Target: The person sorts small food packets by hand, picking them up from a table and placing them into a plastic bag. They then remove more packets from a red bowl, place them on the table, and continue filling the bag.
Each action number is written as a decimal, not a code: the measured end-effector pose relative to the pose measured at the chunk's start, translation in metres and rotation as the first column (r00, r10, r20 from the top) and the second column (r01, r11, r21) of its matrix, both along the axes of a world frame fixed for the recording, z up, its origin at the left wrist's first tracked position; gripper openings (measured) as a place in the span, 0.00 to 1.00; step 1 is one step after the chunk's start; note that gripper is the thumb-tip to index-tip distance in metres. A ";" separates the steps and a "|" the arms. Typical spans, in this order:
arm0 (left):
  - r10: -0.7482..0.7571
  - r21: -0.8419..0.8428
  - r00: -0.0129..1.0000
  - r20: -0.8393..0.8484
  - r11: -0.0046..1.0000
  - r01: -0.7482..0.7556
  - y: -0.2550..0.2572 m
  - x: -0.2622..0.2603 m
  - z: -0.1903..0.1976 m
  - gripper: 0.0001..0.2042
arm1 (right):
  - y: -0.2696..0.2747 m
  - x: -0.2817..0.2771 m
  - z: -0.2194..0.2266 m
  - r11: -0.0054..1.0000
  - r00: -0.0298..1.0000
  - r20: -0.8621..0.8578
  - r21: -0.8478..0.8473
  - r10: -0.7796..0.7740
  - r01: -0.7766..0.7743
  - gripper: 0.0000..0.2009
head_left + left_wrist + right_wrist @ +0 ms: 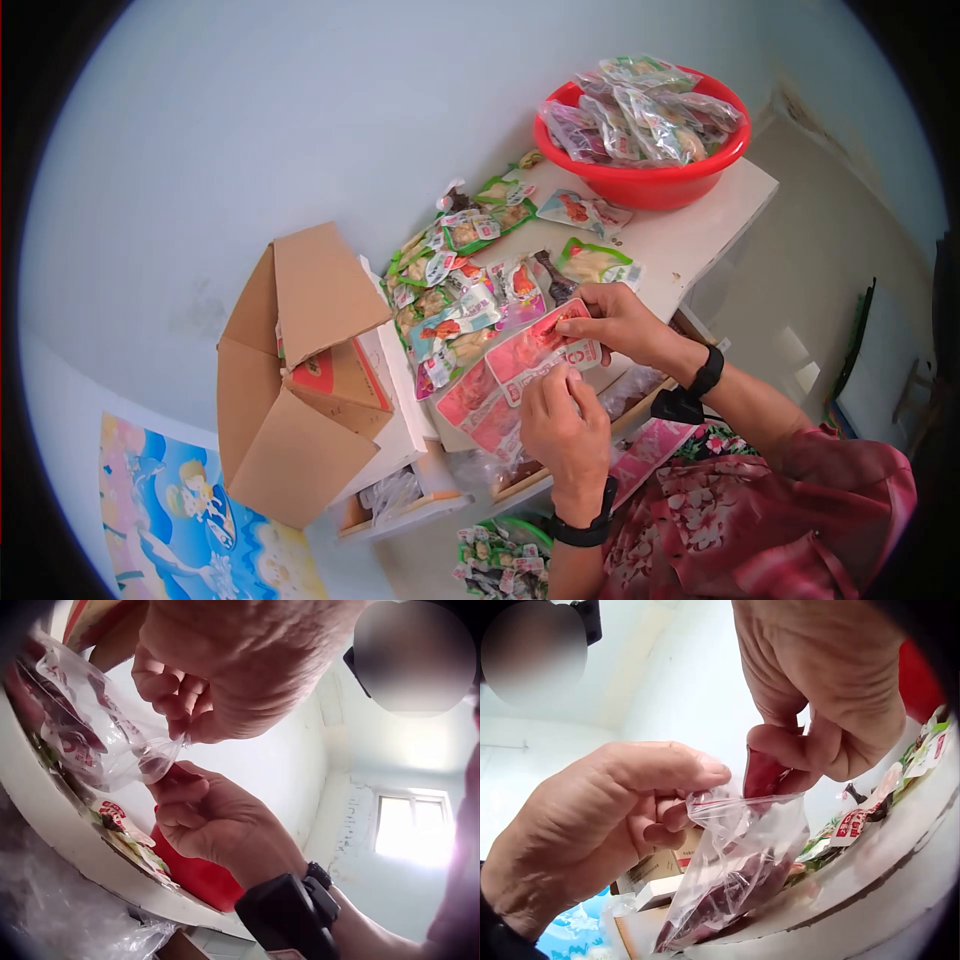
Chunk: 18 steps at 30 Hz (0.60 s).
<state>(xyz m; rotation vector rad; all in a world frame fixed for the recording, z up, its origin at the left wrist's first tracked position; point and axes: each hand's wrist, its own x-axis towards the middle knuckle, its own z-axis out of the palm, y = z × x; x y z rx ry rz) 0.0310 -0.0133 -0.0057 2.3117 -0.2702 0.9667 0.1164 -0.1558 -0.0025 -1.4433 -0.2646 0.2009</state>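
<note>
My left hand (568,435) pinches the zip edge of a clear plastic bag (731,859) at one corner. On the other side of the bag's mouth, my right hand (625,325) pinches a red-and-white printed packet (540,345) between thumb and fingers. The packet's red edge (763,772) stands at the bag's opening in the right wrist view. Dark red contents with printed marks show through the film in the left wrist view, where both hands meet close together at the bag's mouth. The bag hangs over the table's near edge.
Several snack packets (465,320) lie heaped on the white table (710,220). A red basin (650,185) full of bagged packets stands at the far end. An open cardboard box (300,420) is on the left. Drawers (400,505) holding clear plastic stand pulled out below.
</note>
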 end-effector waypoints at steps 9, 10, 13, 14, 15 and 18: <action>-0.111 -0.133 0.985 0.131 0.983 0.129 -0.004 0.009 -0.004 0.06 | 0.018 0.015 0.000 0.990 0.991 0.057 -0.076 0.122 -0.118 0.08; -0.127 -0.131 0.987 0.104 0.981 0.140 -0.005 0.009 -0.004 0.06 | 0.026 0.022 -0.011 0.992 0.984 0.138 -0.076 0.112 -0.102 0.08; -0.200 -0.151 0.968 0.150 0.963 0.222 -0.005 0.012 -0.005 0.07 | 0.033 0.031 -0.016 0.974 0.912 0.371 -0.203 0.174 -0.104 0.09; -0.224 -0.168 0.964 0.142 0.955 0.246 -0.005 0.012 -0.006 0.08 | 0.034 0.033 -0.014 0.958 0.871 0.441 -0.268 0.218 -0.105 0.09; -0.245 -0.185 0.960 0.134 0.946 0.268 -0.006 0.012 -0.007 0.08 | 0.038 0.034 -0.013 0.954 0.880 0.417 -0.275 0.228 -0.117 0.12; -0.293 -0.245 0.947 0.135 0.916 0.318 -0.005 0.013 -0.017 0.10 | 0.045 0.031 -0.005 0.938 0.895 0.363 -0.317 0.259 -0.142 0.17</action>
